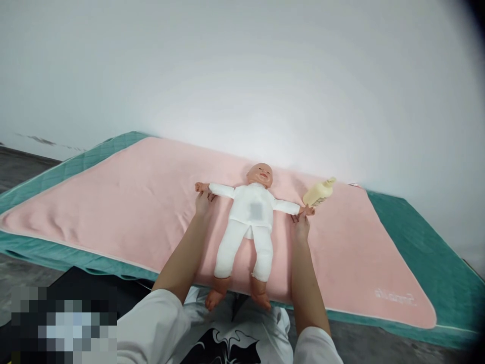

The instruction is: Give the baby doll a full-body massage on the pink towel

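Left hand [203, 201]: closed lightly at one wrist of a bald baby doll in white cloth top and trousers [242, 207]. Doll is laid face up on a smooth pink mat with rounded corners [144, 202], between the two forearms, feet toward the near side, arms spread wide. Right hand [301, 225]: closed at the other wrist, held from below. The hands are kept well apart.

Judged best: both wrists held softly and evenly, the arms guided at matching pace and height so that the torso, lying slightly askew, is not twisted. Hard pulling at the cloth shoulders is best avoided.

Edges and room: beyond the left hand, a broad open stretch of mat is offered, bordered by a teal quilted pad [401, 237] underneath. In the middle, the feet are seen at or over the near edge; little margin is left. Past the head, a plain white wall [227, 76] is soon met. Just behind the right-side doll fist, a pale yellow bottle with a narrow top [317, 193] is placed; whether touched cannot be told. It could be knocked by an outward sweep. Farther right, more open mat.
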### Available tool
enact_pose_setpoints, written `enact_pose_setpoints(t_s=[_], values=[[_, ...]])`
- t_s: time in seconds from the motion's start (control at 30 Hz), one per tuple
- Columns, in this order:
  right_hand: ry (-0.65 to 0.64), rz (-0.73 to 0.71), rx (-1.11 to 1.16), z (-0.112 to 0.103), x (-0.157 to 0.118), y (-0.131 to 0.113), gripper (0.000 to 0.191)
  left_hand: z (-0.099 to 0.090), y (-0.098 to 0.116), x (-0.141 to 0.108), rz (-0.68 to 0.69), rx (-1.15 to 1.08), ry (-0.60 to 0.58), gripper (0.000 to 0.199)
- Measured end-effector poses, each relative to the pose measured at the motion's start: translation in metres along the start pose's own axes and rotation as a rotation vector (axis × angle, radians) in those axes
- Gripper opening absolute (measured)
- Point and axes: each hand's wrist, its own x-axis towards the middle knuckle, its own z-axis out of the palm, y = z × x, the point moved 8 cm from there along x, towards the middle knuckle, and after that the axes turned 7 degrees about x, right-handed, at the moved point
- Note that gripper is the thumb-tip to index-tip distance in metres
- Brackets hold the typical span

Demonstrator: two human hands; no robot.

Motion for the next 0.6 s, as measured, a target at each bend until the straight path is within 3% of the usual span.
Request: enact_pose_setpoints(t_s=[0.07, 0.2, 0.6], values=[[-0.020, 0.001, -0.005, -0.0006, 0.0008, 0.0004, 0.041, -0.0023, -0.0058, 0.0018, -0.095, 0.007, 0.019, 0.017], [-0.061, -0.007, -0.025, -0.0005, 0.0046, 0.0002, 0.040, -0.0053, -0.0095, 0.0043, -0.149, 0.016, 0.053, 0.017], [-0.069, -0.014, -0.066, 0.0013, 0.0013, -0.0045, 0.043, -0.0068, -0.0059, 0.0013, -0.091, 0.014, 0.056, 0.021]])
